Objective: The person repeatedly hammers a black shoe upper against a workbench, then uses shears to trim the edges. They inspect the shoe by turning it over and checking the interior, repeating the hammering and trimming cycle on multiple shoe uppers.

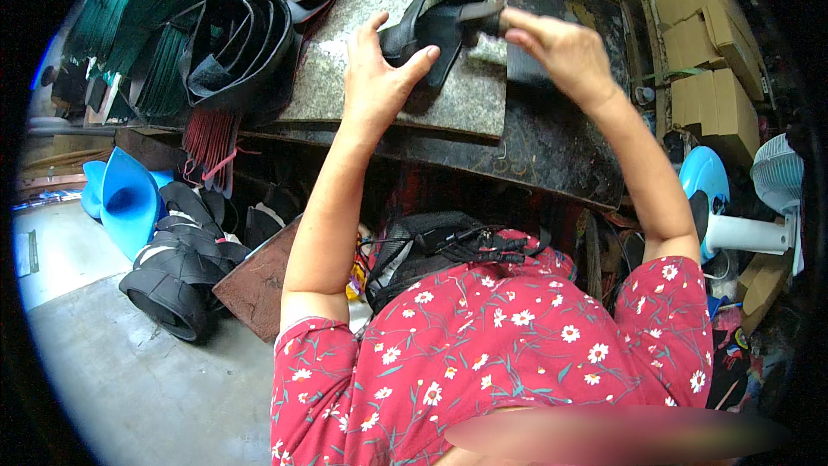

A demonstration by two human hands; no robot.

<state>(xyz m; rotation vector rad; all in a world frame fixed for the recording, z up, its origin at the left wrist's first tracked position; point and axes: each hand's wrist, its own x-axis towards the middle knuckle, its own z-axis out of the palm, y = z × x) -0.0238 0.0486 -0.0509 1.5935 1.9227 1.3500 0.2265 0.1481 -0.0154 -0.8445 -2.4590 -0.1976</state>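
Observation:
On a speckled grey slab lies a black shoe upper, a curved, strap-like piece on a flat dark part. My left hand grips its left side, thumb toward me and fingers on the far side. At the right end of the piece, my right hand has its fingers closed on a short, dark, flat thing. That thing is blurred where it meets the black piece, and its kind is not clear.
Left on the dark bench are a coil of black strips and green sheet stacks. Cardboard boxes and a fan stand right. Black shoe parts and a blue stool are low at left.

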